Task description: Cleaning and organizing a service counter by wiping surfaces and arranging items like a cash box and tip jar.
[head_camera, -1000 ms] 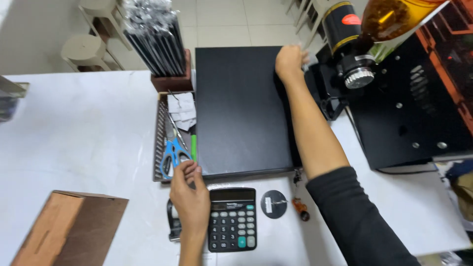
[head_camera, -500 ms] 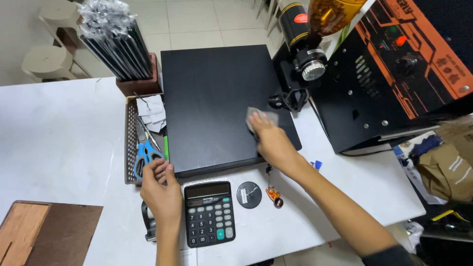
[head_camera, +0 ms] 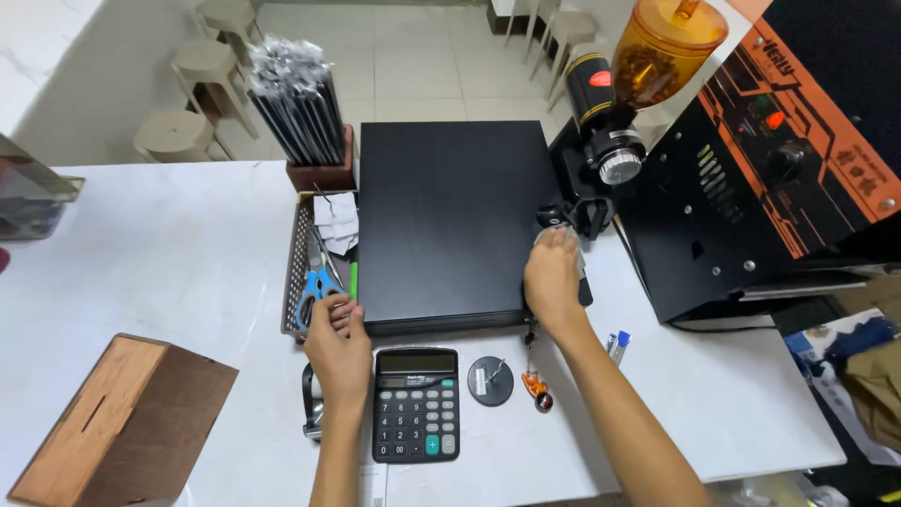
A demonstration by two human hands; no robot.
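Right hand (head_camera: pixel 554 280) lies flat, palm down, on the right front edge of the black cash drawer (head_camera: pixel 449 221); its grip presses a small pale cloth (head_camera: pixel 552 237) against the drawer's side, the cloth mostly covered by the fingers, so how firmly it is held cannot be told. Left hand (head_camera: pixel 340 349) rests at the drawer's left front corner with fingers loosely curled, touching the lower rim of the wire tray (head_camera: pixel 293 282); whether this grip encloses anything cannot be told. The drawer sits in the middle of the white table (head_camera: pixel 160 253), its flat top bare. The wire tray stands just beside the drawer on its left and holds blue-handled scissors (head_camera: pixel 313 289), a green marker (head_camera: pixel 354 280) and folded paper slips (head_camera: pixel 336 218). Behind the tray stands a wooden holder packed with black wrapped straws (head_camera: pixel 297 99). In front of the drawer lie a black calculator (head_camera: pixel 416 404), a round black disc (head_camera: pixel 490 380) and an orange key fob (head_camera: pixel 537 388), the fob hanging from a key at the drawer's front. A black clip-like item (head_camera: pixel 308 404) lies partly hidden under the left wrist. A wooden box (head_camera: pixel 113 427) with a slot sits at the near left corner. To the drawer's right stand a coffee grinder (head_camera: pixel 610 113) with an amber hopper and a large black machine (head_camera: pixel 751 188) with orange markings. Pale stools (head_camera: pixel 202 66) stand on the tiled floor beyond the table.
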